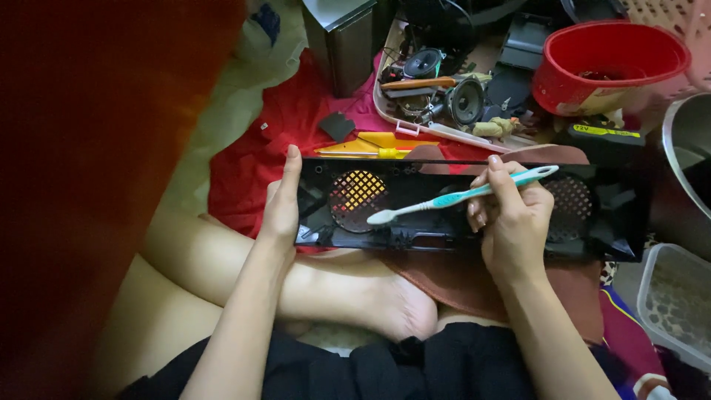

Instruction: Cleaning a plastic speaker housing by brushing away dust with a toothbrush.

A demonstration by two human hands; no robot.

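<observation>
Head cam: left hand (281, 204) clamps the end of the long black speaker panel (444, 207) across the lap, right hand (511, 215) pinches a teal toothbrush (459, 196), bristles beside 1 round grille (357, 198). Hard scrubbing could probably tip the panel off.

One head-worn camera looks steeply down, close over the lap, its left edge seemingly blocked by something blurred.

Where Things Lie

A long speaker panel (466, 204) lies across the person's lap. The left hand (281, 204) is at its left end. The right hand (511, 215) is over the middle, with a toothbrush (452, 198) in it. Behind the panel sits a tray (415, 122) of parts. A bucket (607, 63) stands to the tray's right.
</observation>
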